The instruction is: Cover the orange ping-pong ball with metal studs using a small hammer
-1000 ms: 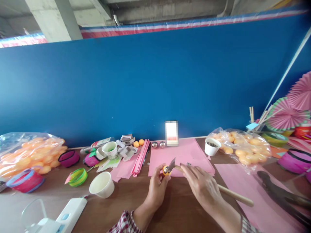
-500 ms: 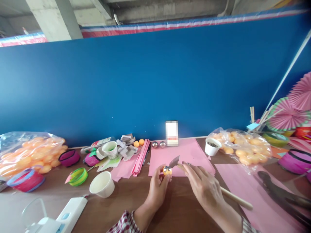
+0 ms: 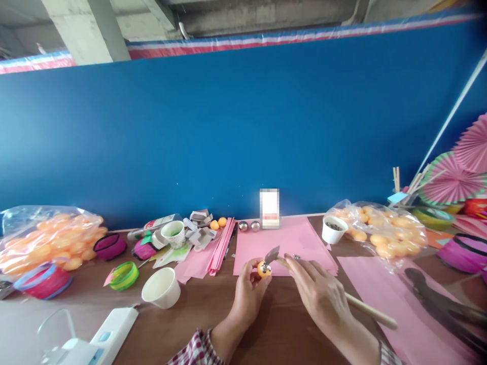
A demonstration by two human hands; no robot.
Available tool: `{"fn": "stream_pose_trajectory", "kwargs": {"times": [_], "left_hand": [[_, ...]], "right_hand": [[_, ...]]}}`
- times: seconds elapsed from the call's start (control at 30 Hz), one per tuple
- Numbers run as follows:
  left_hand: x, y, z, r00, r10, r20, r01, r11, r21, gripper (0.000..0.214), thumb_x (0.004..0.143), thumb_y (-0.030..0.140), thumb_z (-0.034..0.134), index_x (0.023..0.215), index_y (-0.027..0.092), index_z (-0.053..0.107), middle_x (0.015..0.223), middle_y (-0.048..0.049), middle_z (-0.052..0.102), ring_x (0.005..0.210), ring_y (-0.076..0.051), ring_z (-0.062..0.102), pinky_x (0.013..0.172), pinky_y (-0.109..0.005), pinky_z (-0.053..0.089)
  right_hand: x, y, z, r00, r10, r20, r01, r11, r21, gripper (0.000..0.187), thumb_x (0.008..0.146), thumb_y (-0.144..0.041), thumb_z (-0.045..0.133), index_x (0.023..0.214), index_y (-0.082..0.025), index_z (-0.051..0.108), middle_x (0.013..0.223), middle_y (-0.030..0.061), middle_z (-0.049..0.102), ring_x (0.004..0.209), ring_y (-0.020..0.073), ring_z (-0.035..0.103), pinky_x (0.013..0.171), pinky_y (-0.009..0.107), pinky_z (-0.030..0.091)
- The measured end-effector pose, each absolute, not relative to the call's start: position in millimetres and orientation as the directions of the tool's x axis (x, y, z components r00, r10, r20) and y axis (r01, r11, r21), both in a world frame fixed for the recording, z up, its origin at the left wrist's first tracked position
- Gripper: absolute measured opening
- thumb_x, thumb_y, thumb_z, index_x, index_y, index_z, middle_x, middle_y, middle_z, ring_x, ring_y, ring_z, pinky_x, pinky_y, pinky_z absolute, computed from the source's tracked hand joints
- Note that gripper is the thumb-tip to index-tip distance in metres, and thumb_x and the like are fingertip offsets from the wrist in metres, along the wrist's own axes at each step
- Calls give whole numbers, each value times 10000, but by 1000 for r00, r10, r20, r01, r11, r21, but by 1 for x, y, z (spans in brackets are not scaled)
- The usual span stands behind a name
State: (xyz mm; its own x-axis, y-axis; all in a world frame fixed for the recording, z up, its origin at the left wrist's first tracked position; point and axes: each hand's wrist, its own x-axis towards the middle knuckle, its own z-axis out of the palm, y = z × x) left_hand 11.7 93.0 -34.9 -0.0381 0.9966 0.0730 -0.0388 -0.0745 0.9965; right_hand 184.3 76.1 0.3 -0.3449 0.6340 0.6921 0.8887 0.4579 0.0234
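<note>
In my left hand [image 3: 251, 291], an orange ball [image 3: 263, 270] with shiny silver patches is pinched between thumb and fingers. My right hand [image 3: 317, 289] is closed around the long wooden handle [image 3: 371, 312] of a knife. Its dark blade [image 3: 271, 254] lies against the upper right of the ball; exact contact is hard to make out. Under both hands is a pink paper sheet [image 3: 281, 243]. A small silvery piece [image 3: 296, 257] lies on it, close to my right fingers. Two shiny silver balls [image 3: 249, 226] rest at the sheet's back left.
A white cup of dark bits [image 3: 334, 230] and a bag of orange balls [image 3: 397, 235] are at right, near a dark curved tool [image 3: 437, 299]. Leftward stand an empty white cup [image 3: 161, 289], a power strip [image 3: 114, 329] and another ball bag [image 3: 53, 238]. A blue partition [image 3: 228, 126] rises behind.
The ball has turned slightly in my left hand, its silver patch now more toward the blade. The knife blade has shifted a little left and down against it.
</note>
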Motion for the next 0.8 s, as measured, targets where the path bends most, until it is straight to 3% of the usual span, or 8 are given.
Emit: {"fn": "stream_pose_trajectory", "kwargs": {"times": [0.13, 0.37, 0.47, 0.67, 0.8], "left_hand": [[12, 93, -36, -24, 998, 52, -74, -54, 996, 328, 670, 208, 672, 978, 187, 561, 839, -22, 632, 700, -127, 588, 643, -225, 470], [12, 93, -35, -48, 998, 40, -100, -45, 994, 345, 639, 157, 670, 958, 196, 545, 882, -24, 618, 761, -137, 606, 675, -232, 474], [11, 92, -34, -22, 999, 24, -108, -26, 994, 337, 653, 144, 656, 961, 198, 529, 857, -17, 615, 750, -130, 605, 650, -214, 462], [11, 94, -36, -69, 997, 35, -131, -43, 990, 343, 663, 232, 692, 971, 192, 546, 957, -37, 612, 773, -131, 611, 724, -242, 476], [11, 95, -38, -40, 999, 26, -141, -32, 989, 356, 680, 272, 692, 996, 181, 557, 902, -38, 628, 698, -117, 598, 681, -238, 486]], "right_hand": [[186, 77, 1, -388, 650, 653, 875, 482, 41, 313, 891, -150, 437, 1183, -200, 535, 890, 61, 667, 773, 161, 601, 660, 250, 438], [192, 79, 4, -273, 630, 727, 922, 388, 10, 296, 902, -172, 423, 1168, -167, 551, 863, 72, 676, 773, 166, 607, 656, 246, 437], [190, 80, 3, -338, 637, 693, 901, 432, 43, 292, 908, -187, 409, 1160, -171, 555, 872, 78, 674, 764, 160, 612, 639, 236, 444], [186, 80, 1, -304, 595, 744, 899, 438, 16, 267, 908, -185, 417, 1123, -154, 572, 861, 66, 670, 763, 147, 609, 647, 234, 439], [185, 79, 1, -337, 612, 715, 887, 461, 23, 268, 903, -171, 427, 1130, -181, 570, 863, 53, 670, 754, 145, 605, 649, 235, 436]]}}
